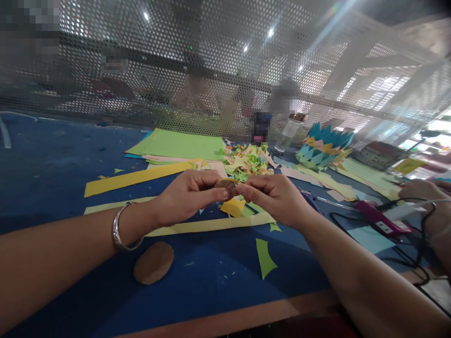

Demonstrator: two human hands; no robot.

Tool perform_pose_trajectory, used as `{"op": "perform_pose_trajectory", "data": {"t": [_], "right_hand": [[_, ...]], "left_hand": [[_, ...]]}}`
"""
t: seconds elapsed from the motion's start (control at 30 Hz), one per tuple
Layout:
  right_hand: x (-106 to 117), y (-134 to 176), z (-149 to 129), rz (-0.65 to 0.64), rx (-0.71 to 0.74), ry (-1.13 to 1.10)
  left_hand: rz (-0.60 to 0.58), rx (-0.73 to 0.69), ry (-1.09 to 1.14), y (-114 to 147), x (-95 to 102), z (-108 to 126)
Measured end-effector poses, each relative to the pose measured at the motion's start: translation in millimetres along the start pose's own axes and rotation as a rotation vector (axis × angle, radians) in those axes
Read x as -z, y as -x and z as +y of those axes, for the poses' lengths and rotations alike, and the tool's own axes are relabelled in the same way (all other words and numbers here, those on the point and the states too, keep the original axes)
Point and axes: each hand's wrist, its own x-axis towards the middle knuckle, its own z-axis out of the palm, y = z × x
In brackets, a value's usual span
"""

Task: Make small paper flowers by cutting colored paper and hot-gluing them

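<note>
Over the middle of the table, my left hand (192,195) is closed, gripping a small round brown roll of tape (226,188) between thumb and fingers. My right hand (273,195) pinches close against the roll's right side, apparently at the tape's end; its fingertips hide the details. Below the hands lie a yellow paper scrap (232,207) and a long pale yellow paper strip (211,226). An oval piece of brown cardboard (154,263) rests nearer to me, below my left wrist. A green paper offcut (265,259) lies to its right.
Stacked green paper sheets (186,144) and a heap of paper scraps (248,159) lie behind my hands. Farther right stand a clear bottle (289,134) and a zigzag paper crown (324,146). A purple power strip (382,219) with cables sits near another person's hand (423,192).
</note>
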Motion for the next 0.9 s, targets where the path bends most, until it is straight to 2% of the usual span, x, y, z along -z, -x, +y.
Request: {"op": "perform_pose_trajectory", "data": {"t": [0.57, 0.73, 0.9], "right_hand": [[0.5, 0.5, -1.5, -0.040, -0.029, 0.006], [0.8, 0.3, -2.0, -0.032, -0.031, 0.014], [0.4, 0.3, -4.4, -0.033, -0.034, 0.036]], "left_hand": [[-0.149, 0.011, -0.077, -2.0, 5.1, 4.1], [-0.144, -0.067, -0.124, -3.6, 6.3, 5.4], [-0.153, -0.077, -0.158, -5.2, 7.2, 3.6]]}}
